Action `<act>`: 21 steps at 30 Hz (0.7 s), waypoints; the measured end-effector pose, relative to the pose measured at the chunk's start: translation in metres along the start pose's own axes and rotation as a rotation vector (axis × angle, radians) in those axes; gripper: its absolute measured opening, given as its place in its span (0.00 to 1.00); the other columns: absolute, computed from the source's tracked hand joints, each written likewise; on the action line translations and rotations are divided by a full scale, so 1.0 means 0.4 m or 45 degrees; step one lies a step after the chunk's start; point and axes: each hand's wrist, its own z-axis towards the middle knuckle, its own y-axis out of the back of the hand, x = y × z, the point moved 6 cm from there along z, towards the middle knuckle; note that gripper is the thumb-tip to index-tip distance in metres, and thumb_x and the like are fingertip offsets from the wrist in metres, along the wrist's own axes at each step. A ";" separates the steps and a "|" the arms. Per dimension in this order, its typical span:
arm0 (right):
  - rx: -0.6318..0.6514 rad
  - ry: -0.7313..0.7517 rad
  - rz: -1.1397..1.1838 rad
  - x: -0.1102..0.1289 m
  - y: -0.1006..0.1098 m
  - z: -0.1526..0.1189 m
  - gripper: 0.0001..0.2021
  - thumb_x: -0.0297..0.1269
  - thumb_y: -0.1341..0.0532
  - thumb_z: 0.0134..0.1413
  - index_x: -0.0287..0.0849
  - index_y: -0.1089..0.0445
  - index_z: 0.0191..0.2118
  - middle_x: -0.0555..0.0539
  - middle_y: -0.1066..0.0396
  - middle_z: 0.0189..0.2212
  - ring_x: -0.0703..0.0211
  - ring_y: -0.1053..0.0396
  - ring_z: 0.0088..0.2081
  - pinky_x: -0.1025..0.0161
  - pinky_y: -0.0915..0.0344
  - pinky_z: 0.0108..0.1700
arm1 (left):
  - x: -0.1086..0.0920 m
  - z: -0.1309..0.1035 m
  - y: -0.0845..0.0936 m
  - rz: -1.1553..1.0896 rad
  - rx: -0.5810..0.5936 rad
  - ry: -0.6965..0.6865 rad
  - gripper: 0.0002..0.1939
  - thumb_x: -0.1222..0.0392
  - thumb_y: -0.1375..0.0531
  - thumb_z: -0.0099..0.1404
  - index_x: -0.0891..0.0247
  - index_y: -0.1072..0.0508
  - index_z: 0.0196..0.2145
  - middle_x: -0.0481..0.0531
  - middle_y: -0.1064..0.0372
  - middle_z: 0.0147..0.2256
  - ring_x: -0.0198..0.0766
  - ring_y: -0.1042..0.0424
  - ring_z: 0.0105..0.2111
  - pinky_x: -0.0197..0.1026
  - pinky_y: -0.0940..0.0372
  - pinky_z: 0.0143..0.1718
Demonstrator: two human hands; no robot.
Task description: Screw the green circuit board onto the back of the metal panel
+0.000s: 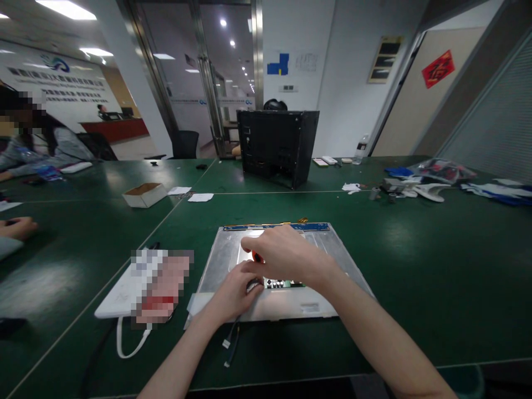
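A flat metal-backed display panel (286, 308) lies on the table in front of me, with a blue circuit strip (316, 226) along its far edge. My right hand (286, 252) is closed from above round a screwdriver (257, 257) with an orange-and-black handle; its tip is hidden. Under that hand, part of a green circuit board (279, 284) shows on the panel. My left hand (238, 289) rests at the board's left end, fingers bent together close to the screwdriver; what they pinch is hidden. Thin cables with connectors (226, 343) hang over the panel's near edge.
Left of the panel lie a white device (120, 293) and a blurred pinkish item with a white cable (124, 353). A small open box (144, 195) and a black monitor housing (274, 147) stand farther back. Plastic bags and scraps (432, 180) lie right. A co-worker's hand (19, 228) is at left.
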 end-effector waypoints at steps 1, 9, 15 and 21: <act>-0.007 -0.011 -0.005 -0.002 0.001 0.001 0.13 0.47 0.44 0.58 0.43 0.32 0.36 0.48 0.27 0.28 0.59 0.31 0.29 0.63 0.57 0.24 | 0.001 0.000 -0.002 -0.002 0.012 0.005 0.06 0.63 0.44 0.62 0.63 0.26 0.33 0.55 0.28 0.38 0.44 0.30 0.40 0.44 0.36 0.41; -0.015 0.040 0.021 0.006 -0.002 -0.007 0.12 0.36 0.42 0.51 0.42 0.35 0.42 0.48 0.26 0.30 0.59 0.32 0.28 0.64 0.57 0.23 | -0.013 0.002 0.010 -0.037 -0.044 -0.045 0.08 0.64 0.42 0.60 0.65 0.28 0.38 0.57 0.30 0.43 0.46 0.32 0.44 0.46 0.36 0.44; -0.069 0.028 -0.021 0.001 -0.002 -0.004 0.12 0.44 0.43 0.55 0.44 0.34 0.42 0.48 0.26 0.29 0.57 0.31 0.29 0.63 0.58 0.24 | 0.000 0.001 -0.003 0.002 -0.003 -0.023 0.05 0.64 0.43 0.61 0.65 0.27 0.34 0.56 0.29 0.39 0.46 0.31 0.42 0.45 0.36 0.43; -0.021 0.017 -0.002 0.000 -0.007 -0.005 0.10 0.36 0.43 0.53 0.43 0.35 0.42 0.48 0.26 0.31 0.58 0.31 0.29 0.63 0.57 0.24 | -0.010 0.002 0.006 -0.020 -0.003 -0.037 0.06 0.65 0.43 0.60 0.65 0.27 0.36 0.57 0.30 0.42 0.46 0.32 0.44 0.46 0.37 0.45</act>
